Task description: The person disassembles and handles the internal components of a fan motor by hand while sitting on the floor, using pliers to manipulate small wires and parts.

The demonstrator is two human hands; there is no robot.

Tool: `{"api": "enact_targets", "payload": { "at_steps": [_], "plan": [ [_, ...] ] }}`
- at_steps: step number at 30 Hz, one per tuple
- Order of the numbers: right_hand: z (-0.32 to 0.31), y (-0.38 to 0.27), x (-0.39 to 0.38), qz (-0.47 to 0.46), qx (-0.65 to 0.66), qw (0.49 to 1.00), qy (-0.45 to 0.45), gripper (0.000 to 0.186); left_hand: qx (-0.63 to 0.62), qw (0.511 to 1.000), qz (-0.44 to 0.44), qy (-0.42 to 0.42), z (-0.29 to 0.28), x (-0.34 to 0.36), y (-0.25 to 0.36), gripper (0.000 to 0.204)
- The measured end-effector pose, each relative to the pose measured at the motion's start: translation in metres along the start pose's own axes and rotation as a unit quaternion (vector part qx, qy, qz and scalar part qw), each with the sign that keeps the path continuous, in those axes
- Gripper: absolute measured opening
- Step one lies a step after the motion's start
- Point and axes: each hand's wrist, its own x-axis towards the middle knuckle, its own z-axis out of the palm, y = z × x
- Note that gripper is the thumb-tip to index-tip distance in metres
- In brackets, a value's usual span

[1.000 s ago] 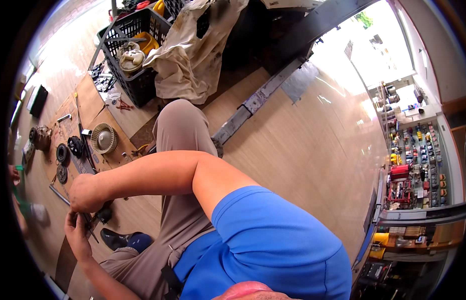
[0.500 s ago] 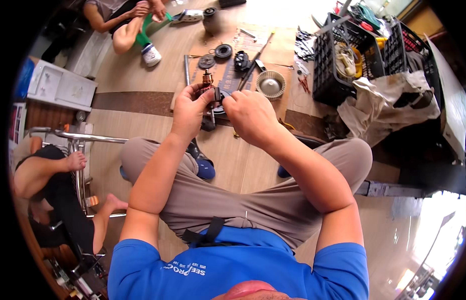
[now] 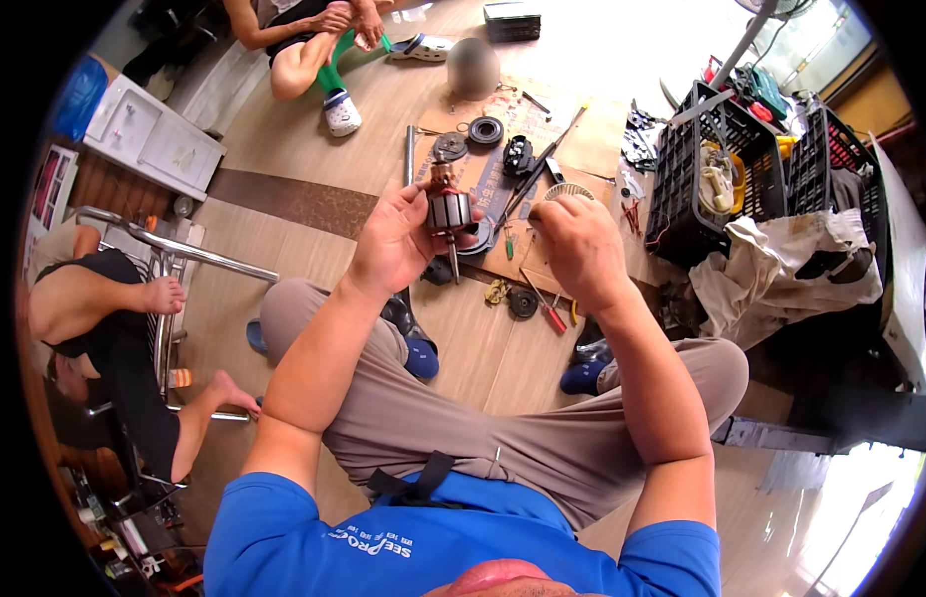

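Above the near edge of the cardboard [image 3: 599,124], just 1 hand, the left hand [image 3: 391,241], now supports the motor armature [image 3: 450,211], gripping it! The right hand [image 3: 584,245] has come away, curled, toward the cardboard's right side; holding anything? Can't tell.

- The head-worn fisheye camera is looking downward and ahead.
- It is sitting nearer the blue T-shirt [image 3: 453,534] than the cardboard sheet [image 3: 597,144].

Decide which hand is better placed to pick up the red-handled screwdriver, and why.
Probably the right hand: it is nearer the red-handled screwdriver, while the left hand grips the motor armature. Whether the right holds anything is unclear.
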Motion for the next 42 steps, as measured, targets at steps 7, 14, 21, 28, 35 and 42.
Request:
{"api": "enact_targets", "payload": {
  "at_steps": [7,14,21,28,35,42],
  "plan": [
    [-0.007,-0.003,0.002,0.003,0.045,0.998,-0.039,0.009,-0.044,0.997,0.050,-0.040,0.002,0.002,-0.003,0.045],
    [-0.023,0.014,0.008,0.016,-0.023,0.999,0.042,0.003,-0.038,0.995,0.049,-0.078,0.006,-0.001,-0.001,0.044],
    [-0.053,0.020,0.007,-0.001,-0.080,0.995,0.058,0.009,0.025,0.998,-0.040,-0.046,0.001,-0.001,-0.003,0.039],
    [-0.067,0.011,0.006,-0.019,-0.101,0.994,0.047,0.012,0.224,0.971,-0.028,0.077,0.003,0.002,-0.007,0.030],
    [-0.050,0.021,-0.001,0.039,-0.139,0.988,-0.061,0.006,0.219,0.971,-0.070,0.064,0.011,0.000,-0.005,0.025],
    [-0.013,0.006,-0.006,0.102,0.131,0.964,-0.208,0.036,0.220,0.972,-0.072,0.038,0.005,-0.002,-0.011,0.026]
  ]
}}
